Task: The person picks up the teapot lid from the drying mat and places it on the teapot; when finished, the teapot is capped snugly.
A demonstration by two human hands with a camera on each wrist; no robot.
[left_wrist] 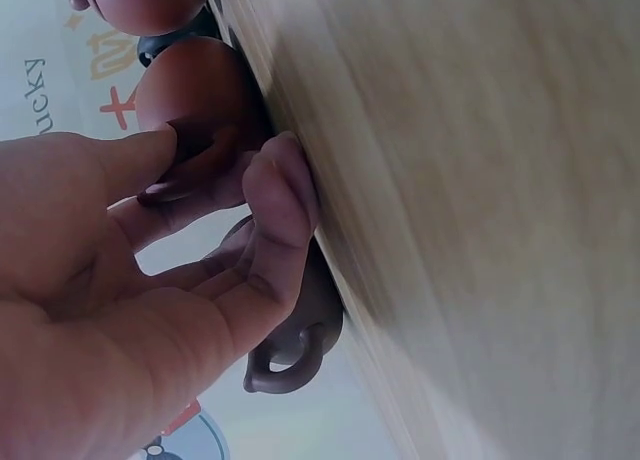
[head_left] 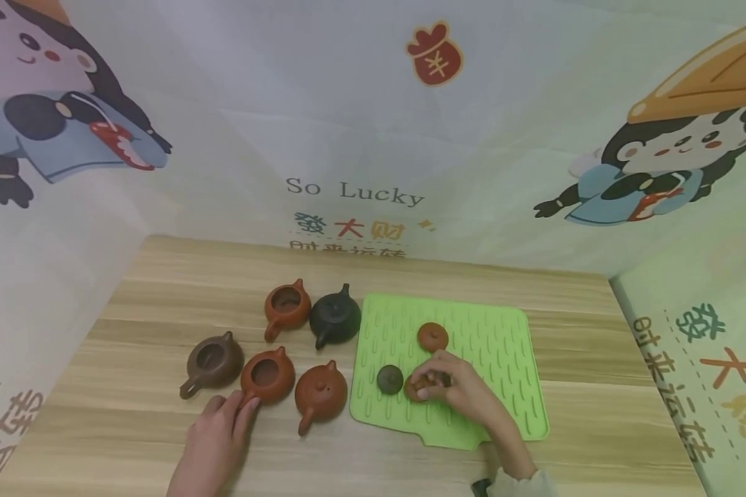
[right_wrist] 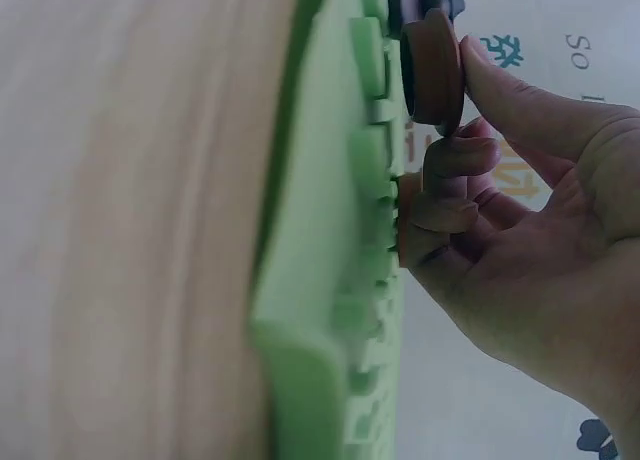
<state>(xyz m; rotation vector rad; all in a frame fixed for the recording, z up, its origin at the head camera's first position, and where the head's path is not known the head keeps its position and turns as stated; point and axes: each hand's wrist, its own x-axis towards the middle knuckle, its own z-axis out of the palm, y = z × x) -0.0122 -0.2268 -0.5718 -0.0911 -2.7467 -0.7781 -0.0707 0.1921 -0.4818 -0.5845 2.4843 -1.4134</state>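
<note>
My left hand (head_left: pixel 214 438) pinches the handle of a lidless reddish clay teapot (head_left: pixel 267 376) standing on the wooden table. In the left wrist view, thumb and fingers close around that teapot's handle (left_wrist: pixel 205 165). Over the green mat (head_left: pixel 510 386), my right hand (head_left: pixel 463 390) holds a reddish teapot lid (right_wrist: pixel 437 72) by its edge. The right wrist view shows this lid raised from the mat, its hollow underside facing down. Beside it on the mat lie a dark lid (head_left: pixel 389 379) and another reddish lid (head_left: pixel 433 336). The right fingers partly hide the held lid in the head view.
A lidless brown teapot (head_left: pixel 214 362) stands left of the gripped one, and a lidded reddish teapot (head_left: pixel 321 391) right of it. Behind are a lidless reddish teapot (head_left: pixel 287 308) and a lidded black teapot (head_left: pixel 334 317). A printed cloth (head_left: pixel 236 152) walls the table.
</note>
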